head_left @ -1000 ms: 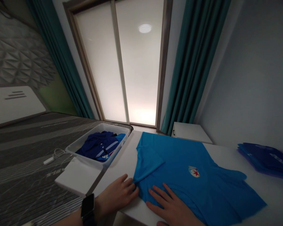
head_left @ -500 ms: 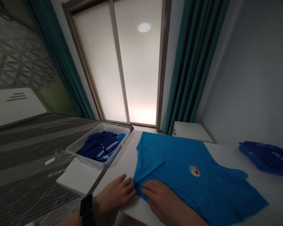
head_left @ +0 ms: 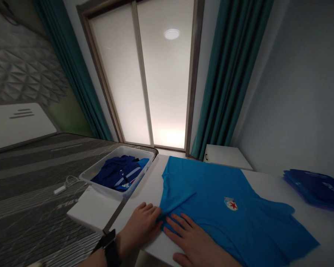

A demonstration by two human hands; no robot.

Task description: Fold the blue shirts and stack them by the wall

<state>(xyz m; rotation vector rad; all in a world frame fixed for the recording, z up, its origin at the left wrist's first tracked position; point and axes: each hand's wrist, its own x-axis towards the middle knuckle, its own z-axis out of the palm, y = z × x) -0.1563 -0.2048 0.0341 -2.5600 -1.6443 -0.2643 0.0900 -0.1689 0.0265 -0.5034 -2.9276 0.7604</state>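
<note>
A bright blue T-shirt (head_left: 219, 196) with a small star badge (head_left: 231, 203) lies spread on the white table (head_left: 269, 181). My left hand (head_left: 140, 225), a dark watch on its wrist, rests at the shirt's near left corner, its fingertips closed on the folded sleeve edge. My right hand (head_left: 191, 240) lies flat on the cloth just beside it, fingers stretched out and apart.
A clear plastic bin (head_left: 100, 187) holding dark blue clothes stands at the left on a white board (head_left: 90, 209). A stack of folded dark blue garments (head_left: 314, 187) lies at the far right. A bed (head_left: 30, 185) with a white cable lies to the left. A white cabinet (head_left: 225, 155) stands behind.
My right hand slid left across the shirt toward my left hand, then spread flat. My left hand stayed at the sleeve corner.
</note>
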